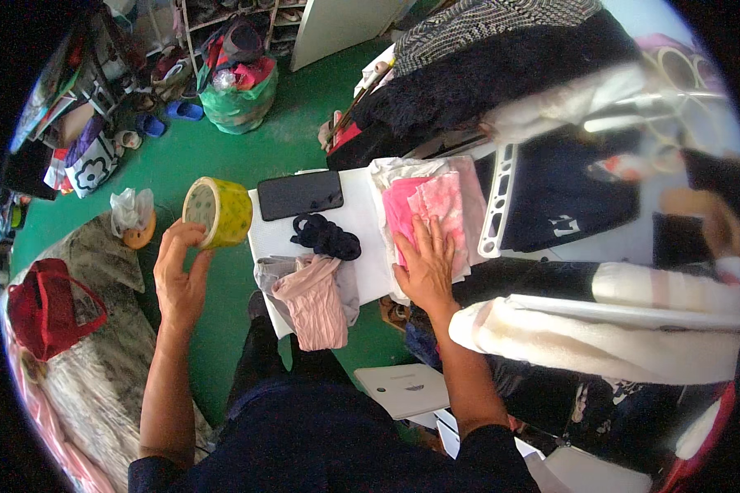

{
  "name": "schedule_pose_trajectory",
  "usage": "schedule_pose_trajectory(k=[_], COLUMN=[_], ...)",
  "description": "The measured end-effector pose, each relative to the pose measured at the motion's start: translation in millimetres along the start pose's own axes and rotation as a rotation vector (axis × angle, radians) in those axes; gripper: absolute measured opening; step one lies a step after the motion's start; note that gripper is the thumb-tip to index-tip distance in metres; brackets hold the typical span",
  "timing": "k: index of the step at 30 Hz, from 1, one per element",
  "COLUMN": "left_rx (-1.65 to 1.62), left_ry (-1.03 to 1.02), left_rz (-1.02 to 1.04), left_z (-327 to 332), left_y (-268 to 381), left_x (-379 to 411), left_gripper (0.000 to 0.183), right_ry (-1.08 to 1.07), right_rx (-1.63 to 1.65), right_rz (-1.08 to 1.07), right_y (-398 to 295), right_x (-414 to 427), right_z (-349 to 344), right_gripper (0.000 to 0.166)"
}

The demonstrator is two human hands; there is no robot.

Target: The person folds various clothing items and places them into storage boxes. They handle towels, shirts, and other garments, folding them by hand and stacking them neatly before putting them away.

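My left hand [182, 265] grips a wide roll of yellow adhesive tape [231, 212] by its lower rim, in the air left of a small white table [370, 215]. My right hand [430, 265] lies flat, fingers spread, on folded pink cloths [438, 197], which rest on white cloth at the table's right part. A black smartphone [302, 195] lies near the far left corner. Below it are a bunched black cord or fabric band [327, 237] and a crumpled pale pink garment [314, 302] over a grey cloth, hanging over the near edge.
A rack with dark clothes [567, 185] and cream towels [592, 339] hung on it stands close on the right. On the green floor are a green bag of clothes [237, 92] and blue clogs [184, 110]. A red bag [52, 308] lies on furry fabric [105, 345] at left.
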State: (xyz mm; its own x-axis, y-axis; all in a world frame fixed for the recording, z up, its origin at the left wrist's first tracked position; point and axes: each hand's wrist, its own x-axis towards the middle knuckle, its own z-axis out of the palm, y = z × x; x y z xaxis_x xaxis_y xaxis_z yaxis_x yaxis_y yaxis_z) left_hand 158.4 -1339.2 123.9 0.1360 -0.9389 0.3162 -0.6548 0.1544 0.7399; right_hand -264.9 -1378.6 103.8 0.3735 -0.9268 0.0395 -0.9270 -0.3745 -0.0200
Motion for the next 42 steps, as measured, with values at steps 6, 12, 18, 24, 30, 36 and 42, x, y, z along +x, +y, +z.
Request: schedule_pose_trajectory(k=[6, 12, 18, 24, 30, 36, 42], left_rx=[-0.011, -0.063, -0.117, -0.205, -0.294, -0.243, -0.304], left_ry=[-0.011, -0.034, -0.085, -0.175, -0.305, -0.391, -0.416], left_rz=[0.037, 0.12, 0.271, 0.468, 0.615, 0.802, 0.841], left_z=[-11, -19, -11, 5, 17, 22, 17], left_y=[-6, -6, 10, 45, 78, 104, 122], left_x=[-1, 6, 13, 7, -30, -76, -124], left_gripper=[0.028, 0.032, 0.034, 0.034, 0.034, 0.034, 0.052], right_ry=[0.098, 0.33, 0.405, 0.387, 0.352, 0.442, 0.527], right_rx=[0.113, 0.202, 0.355, 0.963, 1.626, 1.856, 1.824], right_rz=[0.0, 0.126, 0.307, 0.578, 0.572, 0.63, 0.64], right_y=[-25, -70, -117, -159, -192, -213, -215], right_x=[-1, -40, -89, -127, -142, -148, -197], right_z=[-30, -30, -30, -32, -33, -50, -46], right_gripper=[0.064, 0.053, 0.038, 0.037, 0.064, 0.074, 0.07])
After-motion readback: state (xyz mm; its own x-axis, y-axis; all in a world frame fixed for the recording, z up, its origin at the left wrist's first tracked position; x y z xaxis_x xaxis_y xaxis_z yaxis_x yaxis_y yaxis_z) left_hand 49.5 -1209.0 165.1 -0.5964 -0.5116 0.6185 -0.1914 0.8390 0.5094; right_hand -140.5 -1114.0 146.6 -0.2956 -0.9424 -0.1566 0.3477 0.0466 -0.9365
